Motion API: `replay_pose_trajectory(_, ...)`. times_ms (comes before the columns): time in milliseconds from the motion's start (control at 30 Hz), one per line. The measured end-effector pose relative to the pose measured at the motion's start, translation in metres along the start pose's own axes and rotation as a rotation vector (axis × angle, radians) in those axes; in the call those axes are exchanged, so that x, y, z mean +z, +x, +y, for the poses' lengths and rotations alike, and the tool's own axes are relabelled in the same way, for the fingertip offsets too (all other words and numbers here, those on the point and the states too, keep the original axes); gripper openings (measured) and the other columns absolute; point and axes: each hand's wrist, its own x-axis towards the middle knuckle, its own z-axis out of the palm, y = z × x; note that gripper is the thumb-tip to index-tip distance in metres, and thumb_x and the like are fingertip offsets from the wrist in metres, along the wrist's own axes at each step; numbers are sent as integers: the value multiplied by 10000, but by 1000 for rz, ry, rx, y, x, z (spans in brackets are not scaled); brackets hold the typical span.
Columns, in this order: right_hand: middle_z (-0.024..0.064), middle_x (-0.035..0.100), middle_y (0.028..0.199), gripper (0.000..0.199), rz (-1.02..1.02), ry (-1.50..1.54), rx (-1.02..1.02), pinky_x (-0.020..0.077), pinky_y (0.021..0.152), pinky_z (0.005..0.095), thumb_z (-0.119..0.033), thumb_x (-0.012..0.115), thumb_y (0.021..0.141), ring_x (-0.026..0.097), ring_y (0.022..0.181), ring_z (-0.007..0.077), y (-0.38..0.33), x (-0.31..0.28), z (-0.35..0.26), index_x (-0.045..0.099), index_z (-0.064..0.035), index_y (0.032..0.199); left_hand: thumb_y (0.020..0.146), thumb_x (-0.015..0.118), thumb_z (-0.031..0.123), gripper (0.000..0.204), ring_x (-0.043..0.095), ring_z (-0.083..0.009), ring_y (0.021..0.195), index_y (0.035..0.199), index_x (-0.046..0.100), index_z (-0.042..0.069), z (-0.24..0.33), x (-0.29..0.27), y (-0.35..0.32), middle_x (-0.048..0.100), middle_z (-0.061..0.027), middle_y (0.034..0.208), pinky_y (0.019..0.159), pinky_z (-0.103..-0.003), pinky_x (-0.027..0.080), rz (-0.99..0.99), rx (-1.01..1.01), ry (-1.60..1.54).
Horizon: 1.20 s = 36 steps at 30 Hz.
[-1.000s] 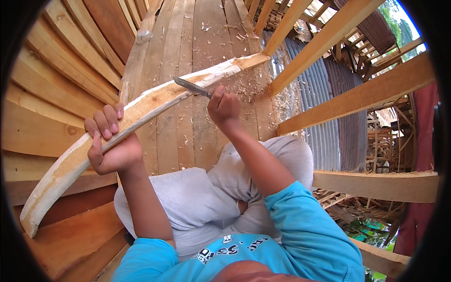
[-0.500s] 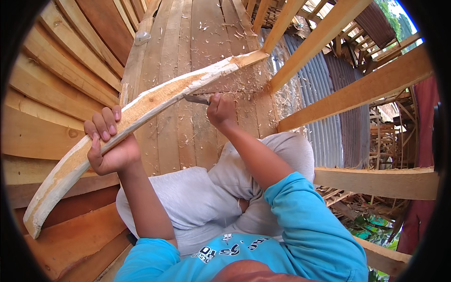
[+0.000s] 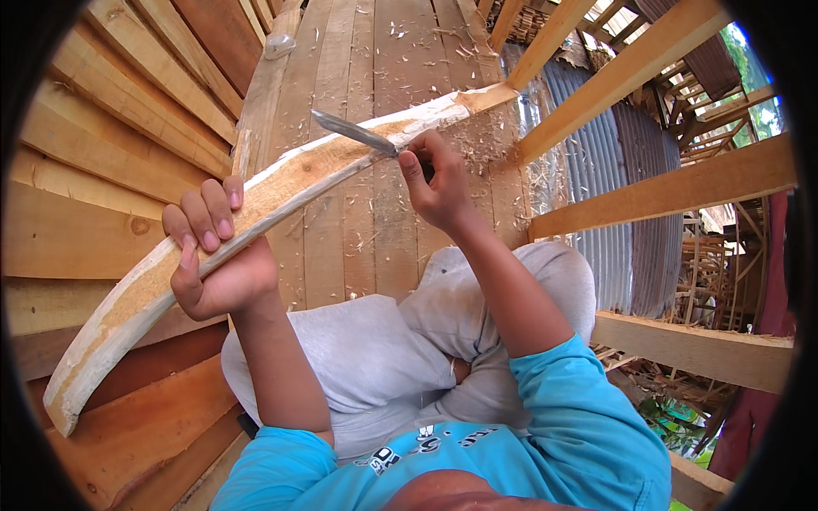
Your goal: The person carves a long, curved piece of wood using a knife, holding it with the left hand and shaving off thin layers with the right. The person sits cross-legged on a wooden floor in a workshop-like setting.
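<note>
A long pale plank (image 3: pixel 298 176), partly stripped to bare tan wood with white edges, slants from the lower left to the upper right. My left hand (image 3: pixel 223 247) is wrapped round its lower half, fingers over the upper edge and thumb on the near side. In my right hand (image 3: pixel 439 177) is a knife (image 3: pixel 354 130), its grey blade pointing up and left across the plank's face. The fingers are closed and hide the knife's handle. The plank's far end meets a wooden post at the right.
Wood shavings lie over the board floor (image 3: pixel 348 68). Stacked boards (image 3: pixel 94 192) line the left side. On the right stand wooden rails (image 3: pixel 665 183) and corrugated metal sheets (image 3: pixel 588 170). A small clear container (image 3: pixel 279 46) sits at the far left. My crossed legs (image 3: pixel 366 341) are below.
My right hand has moved up and right along the plank. The knife blade has swung up from below the plank's near edge to lie over its face. My left hand keeps its hold.
</note>
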Motion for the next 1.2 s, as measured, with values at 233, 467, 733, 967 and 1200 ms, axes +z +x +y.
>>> replay_pose_trajectory(233, 265, 605, 647, 596, 128, -379, 491, 456, 612, 517, -368, 314, 981, 611, 645, 445, 2, 5, 13, 629, 40, 683, 647, 550, 201, 210, 371, -109, 644, 713, 351, 184, -1, 2, 0, 356, 45, 628, 774, -296, 347, -9, -17, -53)
replay_pose_trajectory(467, 297, 614, 676, 542, 265, -520, 405, 494, 673, 553, -272, 316, 944, 626, 670, 468, 16, -2, 30, 641, 57, 661, 658, 549, 201, 214, 369, -111, 654, 706, 342, 183, 1, 3, -1, 356, 41, 634, 783, -301, 339, 5, -8, -41)
replay_pose_trajectory(733, 286, 619, 651, 550, 282, -597, 462, 520, 656, 539, -279, 324, 948, 639, 650, 458, 21, -8, 32, 643, 40, 635, 656, 556, 217, 225, 358, -114, 643, 709, 340, 184, -2, 1, -1, 346, 39, 629, 768, -306, 334, -5, -10, -45)
replay_pose_trajectory(967, 269, 624, 641, 541, 275, -643, 332, 525, 626, 536, -272, 331, 941, 631, 612, 464, 14, 2, 42, 631, 36, 611, 657, 555, 225, 223, 349, -117, 643, 719, 345, 182, -1, -3, 0, 351, 34, 638, 766, -308, 332, -20, -9, -48)
replay_pose_trajectory(1200, 262, 616, 615, 540, 93, -599, 104, 520, 579, 526, -264, 327, 942, 633, 595, 446, -1, 14, 13, 641, 37, 623, 637, 562, 183, 228, 368, -120, 650, 684, 339, 182, 3, -6, -1, 349, 34, 630, 782, -308, 337, -8, -12, -71)
